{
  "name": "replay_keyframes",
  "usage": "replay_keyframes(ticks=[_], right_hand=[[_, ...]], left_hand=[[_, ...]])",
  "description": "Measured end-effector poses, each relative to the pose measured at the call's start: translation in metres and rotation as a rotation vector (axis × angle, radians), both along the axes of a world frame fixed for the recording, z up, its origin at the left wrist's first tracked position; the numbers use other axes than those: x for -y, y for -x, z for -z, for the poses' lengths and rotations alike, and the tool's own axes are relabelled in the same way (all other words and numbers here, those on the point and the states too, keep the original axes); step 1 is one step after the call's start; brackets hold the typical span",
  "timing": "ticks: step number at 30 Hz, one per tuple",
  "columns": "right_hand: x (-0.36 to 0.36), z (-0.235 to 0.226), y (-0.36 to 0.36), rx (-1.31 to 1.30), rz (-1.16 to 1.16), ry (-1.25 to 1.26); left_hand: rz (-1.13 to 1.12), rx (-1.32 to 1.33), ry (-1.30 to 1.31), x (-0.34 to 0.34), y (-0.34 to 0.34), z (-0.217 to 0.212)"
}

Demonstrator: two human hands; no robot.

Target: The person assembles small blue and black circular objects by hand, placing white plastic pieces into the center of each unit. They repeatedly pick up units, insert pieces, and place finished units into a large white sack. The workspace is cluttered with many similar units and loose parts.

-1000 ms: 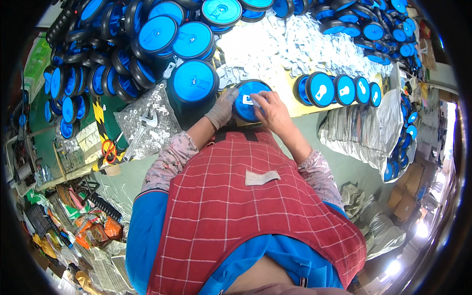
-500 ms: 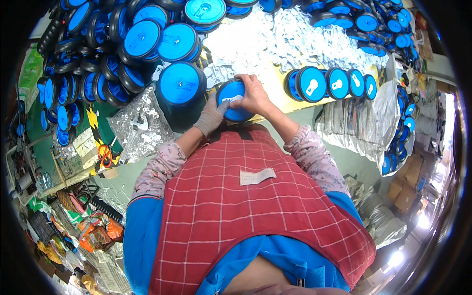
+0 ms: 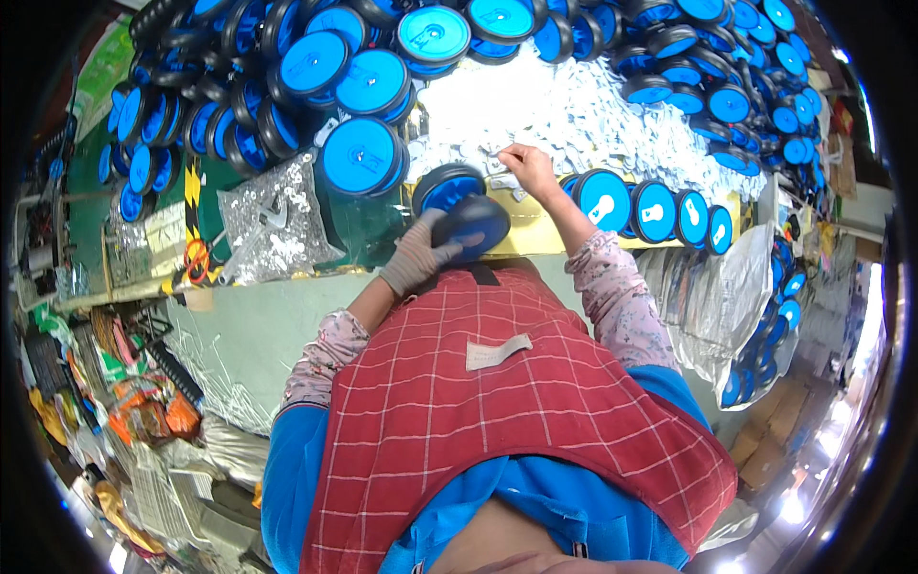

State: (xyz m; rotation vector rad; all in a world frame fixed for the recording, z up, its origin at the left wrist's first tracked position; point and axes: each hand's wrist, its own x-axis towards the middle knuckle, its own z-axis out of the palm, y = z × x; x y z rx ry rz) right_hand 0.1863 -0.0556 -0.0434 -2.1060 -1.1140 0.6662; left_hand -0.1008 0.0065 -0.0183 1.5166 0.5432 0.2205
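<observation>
Under the gloved left hand [image 3: 416, 256], its fingers curled around the rim, sits a blue-hubbed black wheel [image 3: 470, 222], held just above the tabletop [image 3: 535, 239]. It looks stiff, light and slightly slick, best gripped by the tyre edge. The bare right hand [image 3: 524, 165] pinches into a heap of small white labels [image 3: 593, 115]; beyond its fingers, a row of labelled wheels [image 3: 660, 210] stands on edge.
</observation>
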Motion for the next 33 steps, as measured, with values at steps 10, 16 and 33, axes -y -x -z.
replay_keyframes(ticks=[10, 16, 33], right_hand=[[-0.003, 0.029, -0.014, 0.704, -0.399, 0.09], [0.009, -0.001, -0.004, 0.228, 0.033, -0.281], [0.044, -0.062, 0.118, 0.462, -0.3, -0.205]], left_hand=[[0.431, -0.734, -0.928, 0.005, 0.003, 0.051], [-0.218, -0.181, -0.13, 0.012, 0.022, 0.03], [-0.103, -0.115, 0.583, -0.032, -0.04, 0.04]])
